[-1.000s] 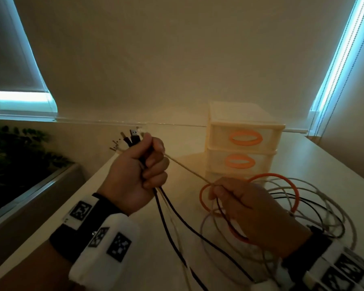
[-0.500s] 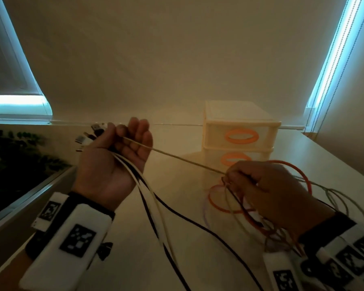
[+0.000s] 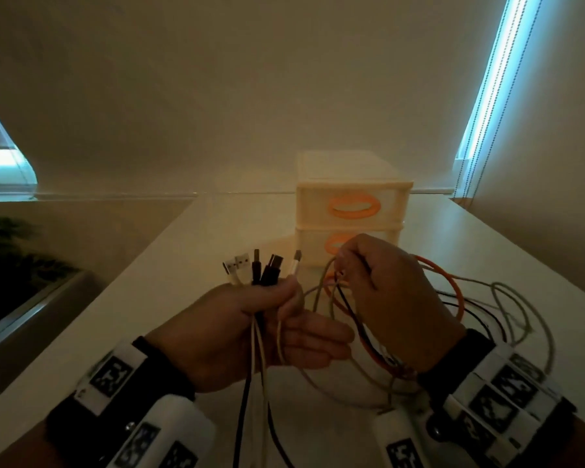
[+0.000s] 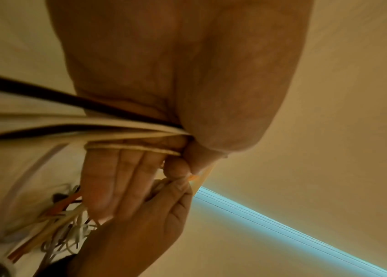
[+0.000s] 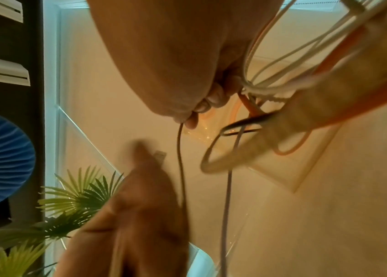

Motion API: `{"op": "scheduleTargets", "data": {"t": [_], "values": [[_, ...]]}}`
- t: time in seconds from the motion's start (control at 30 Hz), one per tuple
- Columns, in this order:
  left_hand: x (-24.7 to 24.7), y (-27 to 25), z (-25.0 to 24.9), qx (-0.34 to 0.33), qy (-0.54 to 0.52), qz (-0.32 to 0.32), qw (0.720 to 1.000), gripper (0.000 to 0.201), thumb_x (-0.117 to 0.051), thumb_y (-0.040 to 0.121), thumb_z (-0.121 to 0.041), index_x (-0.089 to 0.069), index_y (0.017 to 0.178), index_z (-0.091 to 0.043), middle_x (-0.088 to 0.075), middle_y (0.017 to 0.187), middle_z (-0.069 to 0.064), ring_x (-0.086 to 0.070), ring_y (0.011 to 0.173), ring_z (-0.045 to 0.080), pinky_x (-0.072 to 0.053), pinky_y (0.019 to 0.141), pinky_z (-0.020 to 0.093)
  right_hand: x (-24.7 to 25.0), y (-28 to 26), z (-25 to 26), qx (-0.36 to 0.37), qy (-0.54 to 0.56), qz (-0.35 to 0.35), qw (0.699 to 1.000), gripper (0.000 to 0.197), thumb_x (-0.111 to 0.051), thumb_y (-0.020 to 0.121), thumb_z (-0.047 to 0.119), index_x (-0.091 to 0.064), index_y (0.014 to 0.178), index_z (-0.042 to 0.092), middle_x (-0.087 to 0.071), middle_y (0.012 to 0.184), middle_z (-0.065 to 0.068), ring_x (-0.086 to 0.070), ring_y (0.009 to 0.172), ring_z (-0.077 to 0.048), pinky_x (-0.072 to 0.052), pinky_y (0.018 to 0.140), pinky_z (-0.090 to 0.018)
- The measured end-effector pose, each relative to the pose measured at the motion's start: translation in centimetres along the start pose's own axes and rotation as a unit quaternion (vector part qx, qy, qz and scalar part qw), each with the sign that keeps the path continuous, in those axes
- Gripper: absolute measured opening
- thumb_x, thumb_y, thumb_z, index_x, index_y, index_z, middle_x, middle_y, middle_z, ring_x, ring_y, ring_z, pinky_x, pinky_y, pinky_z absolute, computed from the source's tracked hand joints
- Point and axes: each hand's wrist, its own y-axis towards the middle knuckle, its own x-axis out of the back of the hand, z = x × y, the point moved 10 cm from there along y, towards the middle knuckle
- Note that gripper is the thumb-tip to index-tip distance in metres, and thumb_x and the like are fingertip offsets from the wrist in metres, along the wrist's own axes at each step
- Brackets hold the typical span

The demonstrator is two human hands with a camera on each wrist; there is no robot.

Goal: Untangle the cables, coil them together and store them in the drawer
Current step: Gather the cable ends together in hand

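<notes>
My left hand [image 3: 279, 298] holds a bundle of cable ends between thumb and forefinger. Black and white plugs [image 3: 267, 266] stick up above it, and the strands [image 4: 116, 129] run down across the palm. Its other fingers [image 3: 318, 339] lie stretched out toward the right. My right hand [image 3: 345, 268] is just to the right, fingers curled and pinching loops of white, black and orange cable [image 3: 451, 288]. In the right wrist view the fingertips [image 5: 193, 114] pinch a thin white strand [image 5: 179, 150]. More loops [image 3: 507, 309] trail over the white table. The drawer unit [image 3: 353, 184] with orange handles stands behind, drawers closed.
The white table [image 3: 190, 265] ends in an edge along the left, with a dark trough and a green plant [image 5: 69, 196] below it. A wall with blinds rises close behind the drawer unit. Loose cable loops cover the table at right.
My left hand has swung from the raised left to the centre, close beside the right hand. The white strand once stretched taut between them now hangs in a slack loop.
</notes>
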Motion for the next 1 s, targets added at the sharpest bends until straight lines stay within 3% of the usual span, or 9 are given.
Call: {"op": "scheduleTargets", "data": {"t": [0.1, 0.17, 0.27, 0.37, 0.5, 0.6, 0.7, 0.83, 1.0], "values": [[0.8, 0.3, -0.6, -0.032, -0.004, -0.076, 0.997, 0.038, -0.041, 0.106, -0.03, -0.046, 0.075, -0.009, -0.066, 0.117, 0.033, -0.066, 0.11, 0.045, -0.052, 0.102, 0.051, 0.1, -0.3, 1.2, 0.021, 0.062, 0.011, 0.998, 0.016, -0.055, 0.101, 0.021, -0.064, 0.089, 0.025, -0.061, 0.078, 0.015, -0.061, 0.074, -0.007, -0.047, 0.062, -0.02], [1.5, 0.2, -1.8, -0.082, -0.029, -0.12, 0.989, 0.039, -0.041, 0.104, -0.033, -0.048, 0.075, -0.009, -0.067, 0.102, 0.025, -0.069, 0.095, 0.036, -0.057, 0.094, 0.046, -1.5, -0.9, 3.2, 0.07, 0.073, 0.09, 0.991, 0.012, -0.059, 0.097, 0.024, -0.07, 0.094, 0.026, -0.068, 0.086, 0.015, -0.064, 0.08, -0.006, -0.051, 0.068, -0.02], [2.4, 0.1, -3.1, -0.135, -0.135, -0.159, 0.969, 0.042, -0.039, 0.105, -0.036, -0.051, 0.076, -0.009, -0.072, 0.103, 0.021, -0.071, 0.103, 0.033, -0.06, 0.089, 0.039, -3.8, -2.2, 4.8, 0.149, 0.03, 0.204, 0.967, 0.025, -0.065, 0.095, 0.024, -0.071, 0.119, 0.026, -0.072, 0.11, 0.011, -0.065, 0.099, -0.002, -0.051, 0.085, -0.023], [3.5, -0.1, -3.4, -0.167, -0.21, -0.19, 0.944, 0.041, -0.042, 0.105, -0.036, -0.054, 0.074, -0.012, -0.061, 0.072, 0.006, -0.073, 0.085, 0.026, -0.061, 0.072, 0.031, -3.9, -2.1, 3.7, 0.128, -0.001, 0.23, 0.965, 0.041, -0.069, 0.091, 0.031, -0.061, 0.131, 0.038, -0.062, 0.118, 0.015, -0.056, 0.106, -0.001, -0.045, 0.089, -0.02], [4.4, 0.1, -2.9, -0.158, -0.236, -0.199, 0.938, 0.039, -0.043, 0.105, -0.035, -0.054, 0.074, -0.014, -0.046, 0.068, -0.001, -0.055, 0.06, 0.015, -0.051, 0.057, 0.026, -2.3, -1.1, 1.5, 0.053, -0.068, 0.164, 0.983, 0.045, -0.075, 0.078, 0.044, -0.048, 0.113, 0.038, -0.049, 0.116, 0.018, -0.046, 0.11, -0.005, -0.042, 0.1, -0.034], [4.1, 0.1, -2.9, -0.156, -0.222, -0.191, 0.943, 0.037, -0.043, 0.105, -0.033, -0.051, 0.074, -0.014, -0.041, 0.067, -0.001, -0.045, 0.056, 0.013, -0.044, 0.051, 0.024, -2.3, -1.2, -1.0, 0.008, -0.088, 0.219, 0.972, 0.048, -0.068, 0.073, 0.066, -0.056, 0.111, 0.04, -0.055, 0.117, 0.024, -0.051, 0.111, -0.001, -0.041, 0.102, -0.04], [4.2, -0.2, -3.4, -0.166, -0.195, -0.19, 0.948, 0.033, -0.044, 0.102, -0.033, -0.049, 0.075, -0.015, -0.034, 0.067, -0.002, -0.035, 0.054, 0.012, -0.034, 0.05, 0.024, -2.6, -1.5, -3.3, -0.037, -0.068, 0.261, 0.962, 0.053, -0.061, 0.068, 0.073, -0.064, 0.112, 0.045, -0.063, 0.108, 0.02, -0.057, 0.105, -0.003, -0.049, 0.095, -0.041], [5.1, -1.2, -4.7, -0.198, -0.192, -0.199, 0.94, 0.033, -0.043, 0.103, -0.031, -0.049, 0.074, -0.016, -0.03, 0.067, -0.003, -0.029, 0.053, 0.011, -0.031, 0.05, 0.025, 0.8, -0.1, -4.4, -0.059, -0.072, 0.161, 0.982, 0.02, -0.06, 0.081, 0.059, -0.07, 0.094, 0.047, -0.062, 0.086, 0.017, -0.059, 0.08, -0.002, -0.055, 0.074, -0.035], [5.6, -2.6, -6.5, -0.241, -0.173, -0.207, 0.932, 0.035, -0.043, 0.103, -0.033, -0.05, 0.072, -0.018, -0.027, 0.066, -0.007, -0.025, 0.054, 0.009, -0.029, 0.049, 0.022, 5.3, 0.4, -6.9, -0.116, -0.176, 0.115, 0.971, 0.052, -0.042, 0.072, 0.082, -0.07, 0.092, 0.043, -0.057, 0.081, 0.019, -0.053, 0.074, -0.002, -0.04, 0.066, -0.028]]}}
